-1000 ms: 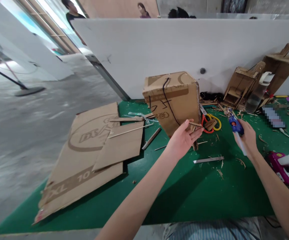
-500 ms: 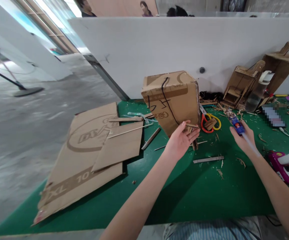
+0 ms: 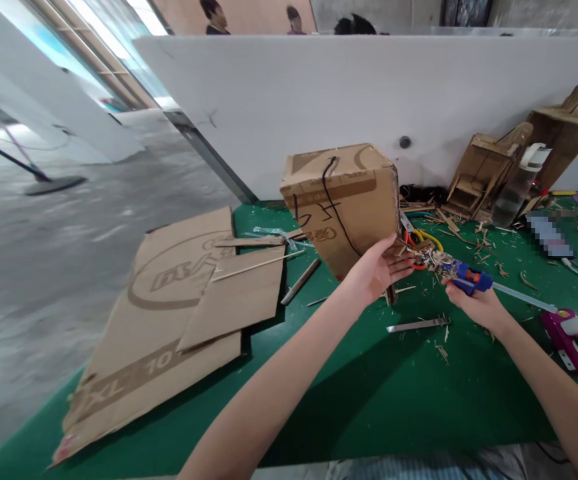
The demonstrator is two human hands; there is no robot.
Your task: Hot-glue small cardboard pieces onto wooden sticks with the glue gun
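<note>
A cardboard box [image 3: 349,200] with a black cord down its front stands tilted on the green table. At its lower right corner my left hand [image 3: 371,272] holds a small cardboard piece [image 3: 397,248] between thumb and fingers, palm turned up. Most of that piece is hidden, and I cannot tell whether it is joined to the box. My right hand [image 3: 479,307] grips a blue glue gun [image 3: 471,277] with a glue stick out of its back. Its nozzle, covered in wood scraps, points at the piece in my left hand. Scissors [image 3: 436,240] lie behind the nozzle.
Cardboard sheets [image 3: 169,273] cover the left of the table [image 3: 349,413]. A metal blade [image 3: 419,325] lies in front of my hands. A bottle [image 3: 516,190], a phone [image 3: 549,235] and a magenta power strip [image 3: 566,343] are at the right. A white partition [image 3: 269,100] stands behind.
My right hand has brought the glue gun left, its nozzle now beside my left hand. The left hand has shifted slightly right, and its thumb now lies against the box's edge.
</note>
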